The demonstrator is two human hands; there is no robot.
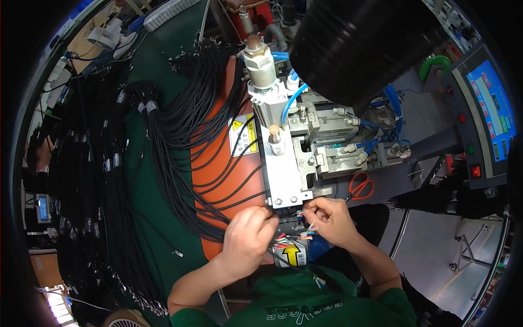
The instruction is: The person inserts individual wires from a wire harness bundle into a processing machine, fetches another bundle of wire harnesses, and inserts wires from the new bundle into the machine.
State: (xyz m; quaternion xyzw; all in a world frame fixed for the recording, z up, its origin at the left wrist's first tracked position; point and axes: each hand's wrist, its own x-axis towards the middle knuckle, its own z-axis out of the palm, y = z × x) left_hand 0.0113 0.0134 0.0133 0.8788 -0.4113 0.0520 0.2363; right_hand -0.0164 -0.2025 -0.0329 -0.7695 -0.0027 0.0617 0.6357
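Observation:
At the lower front end of a metal pneumatic machine, both my hands work close together. My left hand is closed, its fingertips pinched at a black cable by the machine's front edge. To its right my right hand pinches thin wire ends, with a small whitish bit showing below the fingertips. Just under the hands lie stripped coloured wires, red, white and others. The exact grip of the left fingertips is partly hidden by the hand itself.
A large bundle of black cables spreads over the green table and an orange plate. More cable bundles hang at the left. Red-handled scissors lie right of the machine. A control panel with a screen stands at the right; a black cylinder overhangs the top.

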